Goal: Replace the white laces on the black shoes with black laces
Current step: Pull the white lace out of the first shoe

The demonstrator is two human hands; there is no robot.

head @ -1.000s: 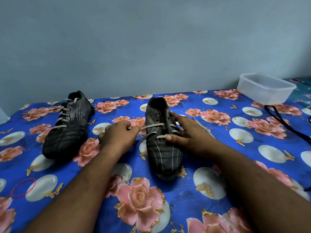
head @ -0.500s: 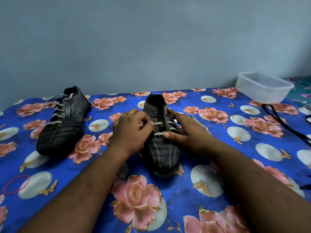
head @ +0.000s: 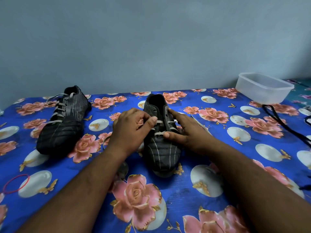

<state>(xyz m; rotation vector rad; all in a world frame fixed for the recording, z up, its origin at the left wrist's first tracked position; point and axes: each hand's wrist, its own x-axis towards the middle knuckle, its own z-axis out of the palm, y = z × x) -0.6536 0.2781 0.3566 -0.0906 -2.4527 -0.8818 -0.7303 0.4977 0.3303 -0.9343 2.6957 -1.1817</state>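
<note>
A: Shoe position?

B: Near shoe (head: 159, 140) centre of the worktop (head: 185, 190), toe toward the camera, on a blue cloth printed with pink roses. Second shoe (head: 63, 121) well apart to the left, white lace (head: 58, 111) fully threaded.

A: Left hand?

B: Left hand (head: 133, 130) at the near shoe's left edge. Fingers curled, thumb and forefinger pinching a crossing of the loose white lace (head: 159, 122) near mid-eyelets.

A: Right hand?

B: Right hand (head: 186, 133) rests on the shoe's right side. Fingers spread: forefinger straight along the upper eyelets, thumb pressing on the lowest lace crossing. Not curled round anything that I can see.

A: Lacing state?

B: Upper eyelets on the near shoe bare; white lace only in the lower rows. A loose white end lies on the cloth behind the right hand.

A: Anything else?

B: Black lace (head: 282, 123) trails along the right edge, near a clear plastic tub (head: 264, 89) at far right. Red rubber band (head: 16, 184) at near left. Grey-blue wall behind.
</note>
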